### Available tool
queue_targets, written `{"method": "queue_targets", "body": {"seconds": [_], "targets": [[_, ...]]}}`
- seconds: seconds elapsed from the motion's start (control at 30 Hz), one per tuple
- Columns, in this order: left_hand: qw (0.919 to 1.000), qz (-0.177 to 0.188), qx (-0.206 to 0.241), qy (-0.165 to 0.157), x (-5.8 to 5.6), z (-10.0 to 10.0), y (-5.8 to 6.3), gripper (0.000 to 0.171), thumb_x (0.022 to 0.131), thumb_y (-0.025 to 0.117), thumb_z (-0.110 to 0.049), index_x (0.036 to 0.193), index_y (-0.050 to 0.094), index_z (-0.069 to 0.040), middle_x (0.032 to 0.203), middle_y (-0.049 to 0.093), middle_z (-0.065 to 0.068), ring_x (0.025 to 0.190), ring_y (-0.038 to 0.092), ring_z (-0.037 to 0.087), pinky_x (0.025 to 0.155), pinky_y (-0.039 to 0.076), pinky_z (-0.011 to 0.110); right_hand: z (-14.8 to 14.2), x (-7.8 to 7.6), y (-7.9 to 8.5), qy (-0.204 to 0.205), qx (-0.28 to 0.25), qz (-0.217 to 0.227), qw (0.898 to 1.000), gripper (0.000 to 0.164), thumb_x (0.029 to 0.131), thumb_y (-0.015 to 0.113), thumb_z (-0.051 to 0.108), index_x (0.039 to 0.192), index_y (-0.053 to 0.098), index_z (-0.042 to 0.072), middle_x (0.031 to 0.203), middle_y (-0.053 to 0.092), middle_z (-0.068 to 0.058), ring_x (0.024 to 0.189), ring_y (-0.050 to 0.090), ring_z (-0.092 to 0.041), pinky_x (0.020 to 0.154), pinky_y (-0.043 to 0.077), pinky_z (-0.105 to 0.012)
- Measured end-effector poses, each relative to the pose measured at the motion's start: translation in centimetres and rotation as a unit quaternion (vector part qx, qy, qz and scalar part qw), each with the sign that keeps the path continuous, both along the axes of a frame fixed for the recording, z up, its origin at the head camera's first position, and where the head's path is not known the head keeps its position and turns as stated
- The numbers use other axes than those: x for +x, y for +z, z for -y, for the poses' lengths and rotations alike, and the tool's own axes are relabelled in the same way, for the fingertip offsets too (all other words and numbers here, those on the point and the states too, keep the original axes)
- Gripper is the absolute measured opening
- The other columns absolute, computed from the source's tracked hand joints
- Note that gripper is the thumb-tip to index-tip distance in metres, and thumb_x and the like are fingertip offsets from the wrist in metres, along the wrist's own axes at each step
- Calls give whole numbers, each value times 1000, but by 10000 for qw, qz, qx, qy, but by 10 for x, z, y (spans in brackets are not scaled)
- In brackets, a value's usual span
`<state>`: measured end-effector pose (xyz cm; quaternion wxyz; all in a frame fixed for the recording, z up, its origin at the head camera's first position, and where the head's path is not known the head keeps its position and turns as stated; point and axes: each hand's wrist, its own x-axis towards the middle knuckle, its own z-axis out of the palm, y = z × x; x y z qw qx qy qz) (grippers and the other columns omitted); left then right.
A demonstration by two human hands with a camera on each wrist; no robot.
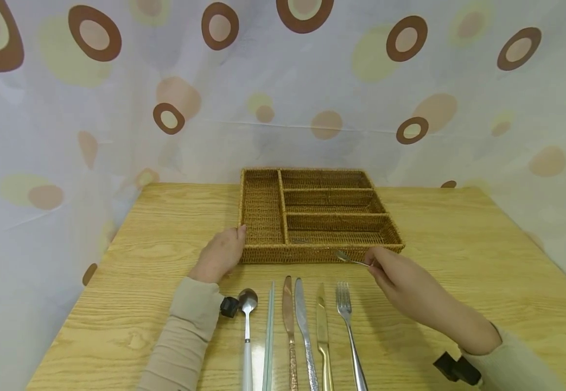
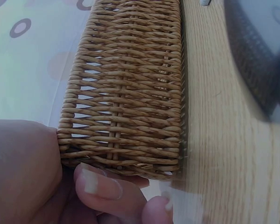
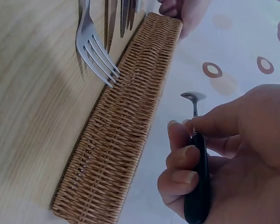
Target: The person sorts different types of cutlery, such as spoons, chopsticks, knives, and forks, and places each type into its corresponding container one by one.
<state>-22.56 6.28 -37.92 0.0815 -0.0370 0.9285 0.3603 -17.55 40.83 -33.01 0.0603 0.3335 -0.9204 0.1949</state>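
Observation:
A brown wicker cutlery tray (image 1: 273, 254) with several compartments stands at the back of the table. My left hand (image 1: 221, 254) grips its front left corner, thumb on the rim; the left wrist view shows fingertips (image 2: 102, 184) curled at the woven end. A small spoon (image 1: 342, 255) is in my right hand (image 1: 405, 277), its bowl pointing left in front of the tray's front wall. In the right wrist view, my thumb and fingers close round its dark handle (image 3: 199, 186), and the metal bowl (image 3: 193, 96) sticks out past them.
In front of the tray lie a white-handled spoon (image 1: 247, 326), pale green chopsticks (image 1: 268, 336), a copper knife (image 1: 288, 320), a silver knife (image 1: 303, 320), a gold knife (image 1: 323, 326) and a fork (image 1: 348, 326). A patterned sheet (image 1: 287, 81) hangs behind the wooden table (image 1: 439, 233).

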Motion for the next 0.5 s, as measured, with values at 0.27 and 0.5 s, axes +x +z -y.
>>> {"method": "queue_targets", "body": {"seconds": [0.27,0.5], "targets": [[9998,-116,-173,-33,-1,1,-1,56,108,16,-45,85,53,-9,66,51,7,45,50,19,49,46,34,17,-27,1,72,-55,-152,9998,13,98,53,-4,110,55,2,81,60,-2,59,41,-3,53,38,-21],[9995,-191,-238,-105,-3,1,-3,55,108,17,-44,80,51,-11,65,50,6,44,50,19,51,46,34,32,-57,10,16,274,-135,9995,13,98,50,-4,108,58,-1,84,63,-8,62,44,-10,59,41,-27]]}}
